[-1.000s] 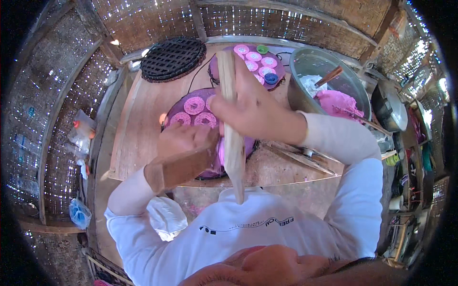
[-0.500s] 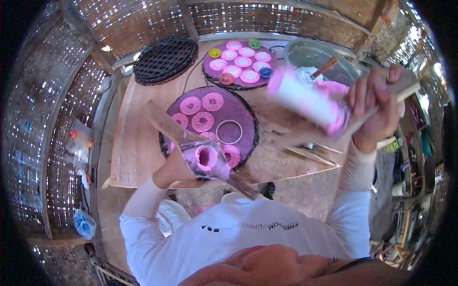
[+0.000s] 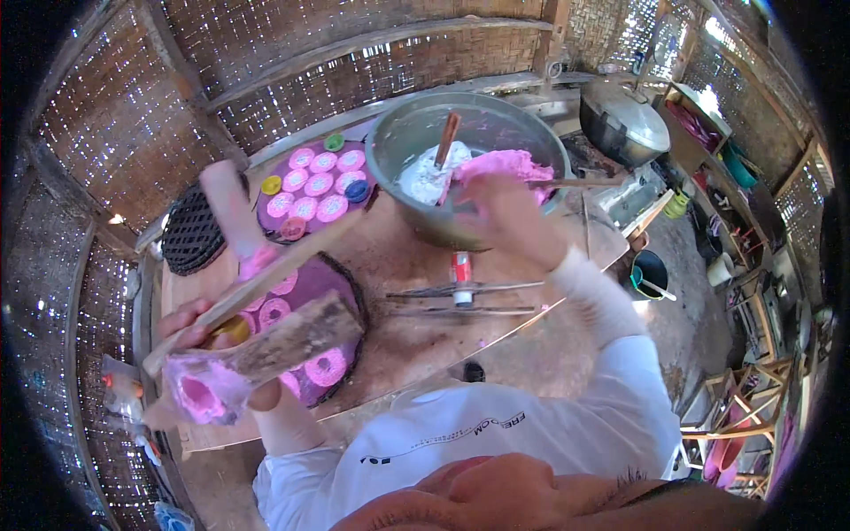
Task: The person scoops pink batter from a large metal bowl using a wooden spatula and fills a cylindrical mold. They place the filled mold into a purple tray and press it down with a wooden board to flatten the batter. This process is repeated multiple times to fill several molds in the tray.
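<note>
Pink rings [image 3: 325,365] lay formed; pink dough [image 3: 506,164] was left

The left hand [image 3: 188,324] gripped the plunger [image 3: 232,212] and wooden block [image 3: 292,341], whose bore [image 3: 202,396] looked unfilled. The blurred right hand [image 3: 518,217] was at the dough in the basin [image 3: 414,205]; whether it grasped any, I could not tell. The rings partly covered the near tray [image 3: 332,279].

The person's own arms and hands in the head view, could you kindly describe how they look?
The left hand and right hand show no gloves; the right is too blurred for finer detail. The upper arms wear loose white sleeves, with snugger, pale beige forearm coverings below them.
</note>
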The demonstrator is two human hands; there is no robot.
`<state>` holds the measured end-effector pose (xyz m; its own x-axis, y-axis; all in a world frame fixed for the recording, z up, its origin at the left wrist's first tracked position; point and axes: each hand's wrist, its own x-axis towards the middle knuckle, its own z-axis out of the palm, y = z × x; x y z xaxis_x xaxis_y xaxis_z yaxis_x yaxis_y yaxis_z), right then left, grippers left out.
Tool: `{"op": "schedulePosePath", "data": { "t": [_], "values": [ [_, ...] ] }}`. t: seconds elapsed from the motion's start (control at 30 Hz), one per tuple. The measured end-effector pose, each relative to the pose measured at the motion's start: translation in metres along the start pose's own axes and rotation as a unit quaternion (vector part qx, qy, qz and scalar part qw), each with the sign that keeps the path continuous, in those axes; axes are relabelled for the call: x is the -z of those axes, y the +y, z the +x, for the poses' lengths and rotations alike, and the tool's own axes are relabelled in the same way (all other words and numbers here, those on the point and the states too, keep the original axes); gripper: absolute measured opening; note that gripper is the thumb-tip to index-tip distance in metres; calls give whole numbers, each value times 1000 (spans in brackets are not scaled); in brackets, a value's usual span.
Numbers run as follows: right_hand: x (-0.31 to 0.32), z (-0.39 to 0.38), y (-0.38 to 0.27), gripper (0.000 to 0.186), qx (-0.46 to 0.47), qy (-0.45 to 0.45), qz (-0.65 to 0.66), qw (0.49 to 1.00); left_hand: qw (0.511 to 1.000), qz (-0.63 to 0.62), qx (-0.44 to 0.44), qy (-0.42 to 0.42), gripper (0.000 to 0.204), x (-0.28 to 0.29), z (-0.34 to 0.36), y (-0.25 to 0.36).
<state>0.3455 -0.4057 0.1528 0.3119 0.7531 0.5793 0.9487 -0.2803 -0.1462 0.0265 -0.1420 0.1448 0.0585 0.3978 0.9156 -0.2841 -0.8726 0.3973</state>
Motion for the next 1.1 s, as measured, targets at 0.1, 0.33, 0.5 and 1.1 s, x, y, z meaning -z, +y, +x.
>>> {"op": "schedulePosePath", "data": {
  "t": [0.1,0.33,0.5,1.1],
  "values": [
    [37,-33,106,34,-36,-118,-252,960,996,54,-21,72,44,-13,-8,-7],
    [30,-40,174,31,-40,-260,-238,935,950,276,-134,50,34,-109,3,53],
    [65,-3,156,18,-13,-274,-219,936,953,273,-134,0,23,-130,-8,45],
    [-34,71,194,10,242,-377,-171,878,899,402,-149,-91,24,-160,-6,29]
  ]
}}
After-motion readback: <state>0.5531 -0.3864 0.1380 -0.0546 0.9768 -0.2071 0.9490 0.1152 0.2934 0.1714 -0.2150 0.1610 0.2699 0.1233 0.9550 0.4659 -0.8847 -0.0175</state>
